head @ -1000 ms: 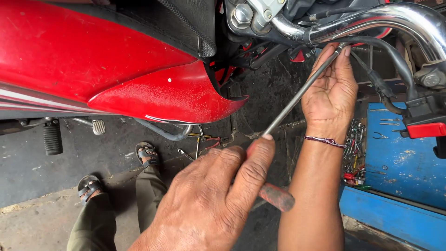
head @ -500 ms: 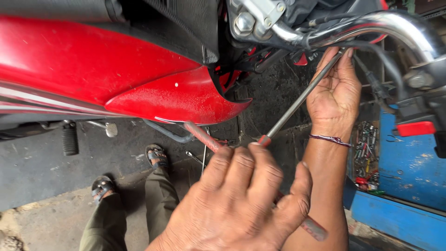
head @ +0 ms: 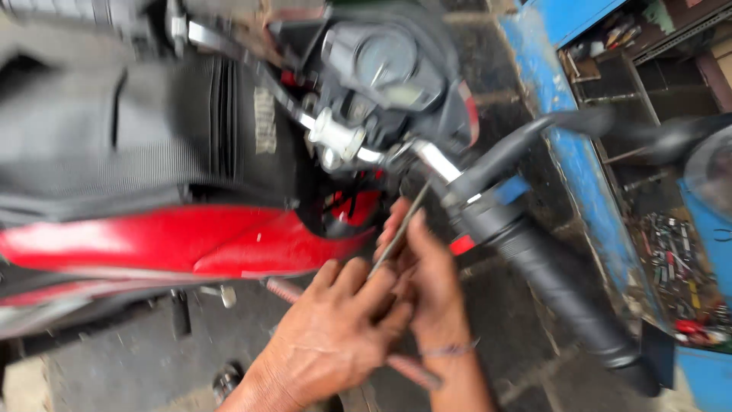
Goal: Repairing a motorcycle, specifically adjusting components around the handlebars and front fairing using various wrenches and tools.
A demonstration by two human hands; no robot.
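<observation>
**Both hands on a thin rod under the handlebar**

A black handlebar grip (head: 560, 286) slants across the right, close beside my hands. The red body panel (head: 191, 240) lies to the left, and a blue shelf frame (head: 579, 175) with scattered tools stands far right. My left hand (head: 335, 336) is closed around the thin metal rod (head: 400, 229). My right hand (head: 427, 267) pinches it higher up. The rod is slim, grey, blurred, and tilts up toward the handlebar.

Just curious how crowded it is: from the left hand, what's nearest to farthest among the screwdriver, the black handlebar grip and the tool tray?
1. Screwdriver: held in the left hand.
2. Black handlebar grip: to its right.
3. Tool tray: far right, past the blue cabinet edge.
</observation>
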